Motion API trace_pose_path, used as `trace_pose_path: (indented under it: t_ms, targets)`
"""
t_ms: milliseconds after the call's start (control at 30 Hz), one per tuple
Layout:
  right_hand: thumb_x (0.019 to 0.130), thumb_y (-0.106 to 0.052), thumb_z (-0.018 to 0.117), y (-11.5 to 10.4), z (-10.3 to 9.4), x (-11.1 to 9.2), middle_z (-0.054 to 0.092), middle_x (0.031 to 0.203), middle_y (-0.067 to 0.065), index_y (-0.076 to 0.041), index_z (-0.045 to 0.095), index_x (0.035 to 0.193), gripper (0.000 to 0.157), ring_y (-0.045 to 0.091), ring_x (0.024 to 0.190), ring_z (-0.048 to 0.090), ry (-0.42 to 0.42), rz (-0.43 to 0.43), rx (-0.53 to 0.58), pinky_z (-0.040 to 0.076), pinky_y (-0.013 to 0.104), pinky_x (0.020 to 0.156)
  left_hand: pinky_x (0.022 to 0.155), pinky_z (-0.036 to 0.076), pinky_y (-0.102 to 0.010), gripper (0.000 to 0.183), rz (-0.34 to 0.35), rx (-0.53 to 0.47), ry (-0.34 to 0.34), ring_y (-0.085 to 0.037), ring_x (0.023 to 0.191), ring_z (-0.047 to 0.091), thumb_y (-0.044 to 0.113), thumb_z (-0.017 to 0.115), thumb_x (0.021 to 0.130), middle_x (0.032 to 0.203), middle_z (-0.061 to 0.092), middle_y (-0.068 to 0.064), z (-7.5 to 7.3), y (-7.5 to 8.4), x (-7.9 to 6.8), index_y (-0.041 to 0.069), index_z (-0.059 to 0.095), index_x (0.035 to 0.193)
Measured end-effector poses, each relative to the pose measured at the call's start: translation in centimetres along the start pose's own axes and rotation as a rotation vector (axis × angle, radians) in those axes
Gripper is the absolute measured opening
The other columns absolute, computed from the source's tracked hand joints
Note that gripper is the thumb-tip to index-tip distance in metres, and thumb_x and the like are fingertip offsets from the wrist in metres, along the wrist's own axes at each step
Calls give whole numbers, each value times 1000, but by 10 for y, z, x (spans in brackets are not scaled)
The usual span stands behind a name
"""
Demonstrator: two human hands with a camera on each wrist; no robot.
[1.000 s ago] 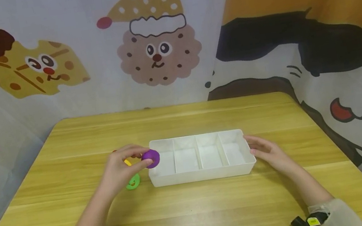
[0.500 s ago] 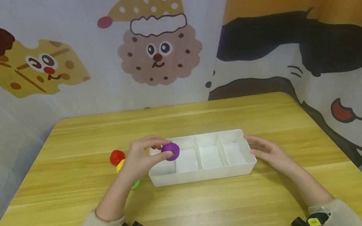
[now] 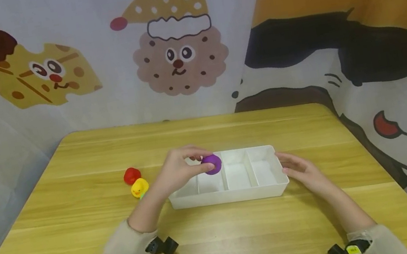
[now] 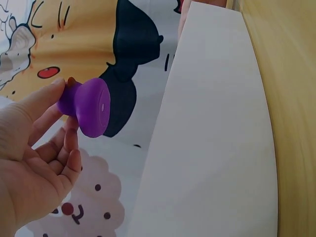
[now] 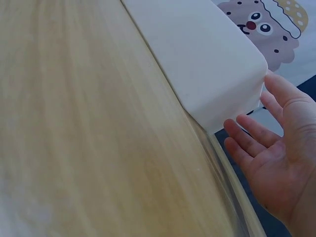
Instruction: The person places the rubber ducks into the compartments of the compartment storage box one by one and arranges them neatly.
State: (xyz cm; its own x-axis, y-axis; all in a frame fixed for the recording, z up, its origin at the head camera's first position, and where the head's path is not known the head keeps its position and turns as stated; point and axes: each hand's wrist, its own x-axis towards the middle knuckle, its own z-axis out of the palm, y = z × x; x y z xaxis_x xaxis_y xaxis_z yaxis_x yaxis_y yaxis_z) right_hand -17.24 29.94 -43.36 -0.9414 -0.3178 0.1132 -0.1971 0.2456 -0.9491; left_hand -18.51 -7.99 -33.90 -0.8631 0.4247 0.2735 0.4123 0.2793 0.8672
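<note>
A purple toy duck [image 3: 211,164] is pinched in the left hand [image 3: 180,169] above a white four-compartment box [image 3: 230,196], whose right end is touched by the right hand [image 3: 302,169], its fingers loosely extended. The box is set on a wood-grain table [image 3: 221,239], with a yellow toy duck [image 3: 140,187] and a red toy [image 3: 132,176] to its left. Behind the table, pale fabric [image 3: 116,107] is hung, printed with a cheese [image 3: 37,77], a biscuit [image 3: 183,70] in a spotted cap [image 3: 172,3] and a black-and-white animal [image 3: 388,55].

Light is soft (left wrist view dimmer).
</note>
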Motion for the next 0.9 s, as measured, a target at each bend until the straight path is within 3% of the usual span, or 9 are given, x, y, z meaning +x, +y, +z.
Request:
trace_pose_path:
  t_ms: [533,900]
  targets:
    - [97,-11,57,1,1,0,46,137,27,-1,42,142,49,7,115,53,22,6,-17,42,20,92,74,45,-34,28,27,18,-41,-17,85,55,24,82,77,88,67,6,32,3,28,11,76,101]
    - [98,-9,55,1,2,0,45,137,28,1,40,142,48,7,116,52,16,-7,-21,41,20,93,71,46,-31,28,-15,17,-80,-17,84,55,24,82,77,87,68,9,56,4,46,13,76,102]
